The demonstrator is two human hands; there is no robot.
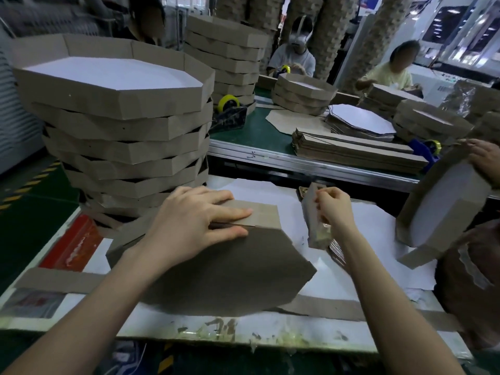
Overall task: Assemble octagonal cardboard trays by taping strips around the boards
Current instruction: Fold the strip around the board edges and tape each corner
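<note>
The board point(230, 266) covers whatever lies under it. Brown bands run beneath it at 8 and 5 o'clock, and I cannot tell whether they join the strip point(259, 209). Something clear glints just below the right hand point(334, 209), too blurred to name.

The left hand point(194, 223) lies flat, fingers straight and slightly spread, pressing the folded strip onto the board's far edge at centre. The right hand, fingers curled, pinches the strip's upright free end at 2 o'clock of the board.

The board lies brown side up on a white table point(338, 280). A tall stack point(121, 136) of trays stands at 10 o'clock. At 3 o'clock another person's hand point(484, 158) tilts a tray point(443, 212). At 12 to 1 o'clock a green bench point(257, 128) carries a tape dispenser point(230, 112), with two people point(295, 62) behind it.
</note>
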